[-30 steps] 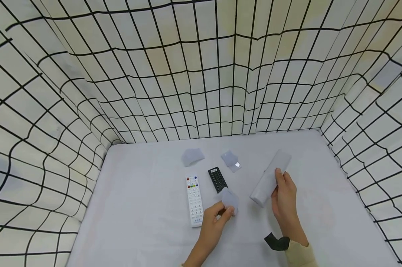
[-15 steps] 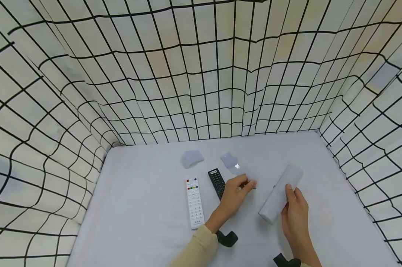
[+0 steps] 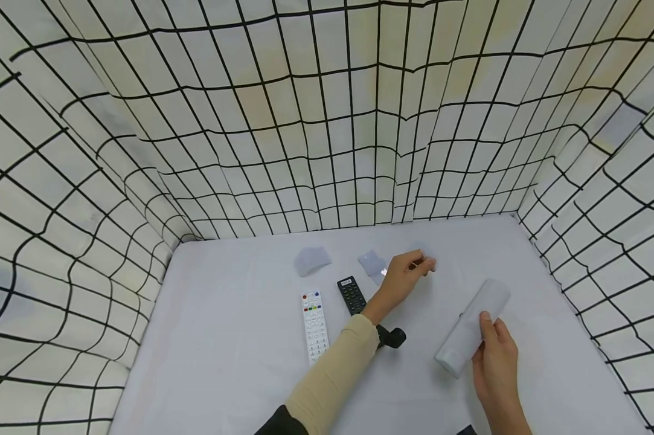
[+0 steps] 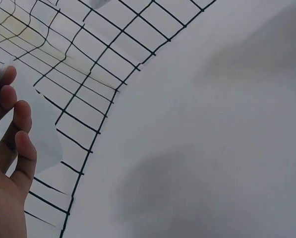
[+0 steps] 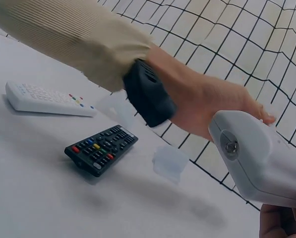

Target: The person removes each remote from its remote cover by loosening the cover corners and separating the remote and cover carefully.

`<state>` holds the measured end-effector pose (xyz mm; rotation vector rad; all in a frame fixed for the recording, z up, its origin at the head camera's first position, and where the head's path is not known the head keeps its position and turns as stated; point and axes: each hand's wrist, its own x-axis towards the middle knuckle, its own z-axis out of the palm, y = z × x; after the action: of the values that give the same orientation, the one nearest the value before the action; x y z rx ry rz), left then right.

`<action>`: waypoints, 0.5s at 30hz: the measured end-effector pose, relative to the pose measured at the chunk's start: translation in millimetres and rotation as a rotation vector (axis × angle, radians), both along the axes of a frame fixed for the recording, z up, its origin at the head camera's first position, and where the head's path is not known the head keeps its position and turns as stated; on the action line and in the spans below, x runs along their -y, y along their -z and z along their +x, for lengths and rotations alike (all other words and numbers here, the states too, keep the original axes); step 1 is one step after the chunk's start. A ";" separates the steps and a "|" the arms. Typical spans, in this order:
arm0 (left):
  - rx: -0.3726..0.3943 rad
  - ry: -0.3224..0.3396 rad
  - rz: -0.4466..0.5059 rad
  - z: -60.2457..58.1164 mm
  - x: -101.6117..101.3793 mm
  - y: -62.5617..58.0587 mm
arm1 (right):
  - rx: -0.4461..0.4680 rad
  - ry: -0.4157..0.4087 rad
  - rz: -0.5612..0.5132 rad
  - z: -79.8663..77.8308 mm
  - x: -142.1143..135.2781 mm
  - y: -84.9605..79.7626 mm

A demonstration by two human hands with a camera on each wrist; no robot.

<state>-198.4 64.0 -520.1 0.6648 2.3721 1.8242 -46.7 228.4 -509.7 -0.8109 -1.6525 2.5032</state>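
My left hand pinches a thin translucent plastic piece between thumb and fingertips, over the far right-centre of the table. In the left wrist view the piece spreads out behind the fingers. My right hand grips a white remote control with its plain side up; the right wrist view shows its rounded end with a small round emitter. A black remote control lies beside my left wrist. To its left is a second white remote control with buttons up, its lower end hidden by my sleeve.
Two more translucent plastic pieces lie at the back, one piece on the left and a second piece behind the black remote control. White walls with a black grid rise around the white tabletop.
My left hand has carried the pinched plastic piece from beside the black remote control to the far right. The right hand has shifted right and nearer with the white remote control in it.
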 end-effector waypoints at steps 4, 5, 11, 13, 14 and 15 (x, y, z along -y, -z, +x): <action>0.064 0.003 0.056 -15.5 -12.3 9.8 | 0.018 0.000 -0.013 -0.8 2.3 2.9; 0.080 0.001 0.071 -18.9 -15.4 13.0 | 0.020 0.000 -0.011 -1.0 3.0 3.4; 0.162 -0.045 0.116 -30.2 -27.8 33.0 | 0.026 -0.022 0.023 -0.8 5.7 7.3; 0.184 -0.081 0.123 -30.3 -29.9 40.0 | 0.033 -0.036 0.033 -0.4 6.3 8.7; 0.194 -0.099 0.128 -29.7 -30.8 43.3 | 0.037 -0.042 0.035 -0.3 6.7 9.3; 0.205 -0.112 0.132 -28.9 -31.4 46.7 | 0.040 -0.045 0.035 -0.1 7.0 10.0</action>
<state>-227.3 95.4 -566.9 0.3409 2.2142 1.9998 -46.8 221.4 -519.7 -0.8349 -1.7418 2.4955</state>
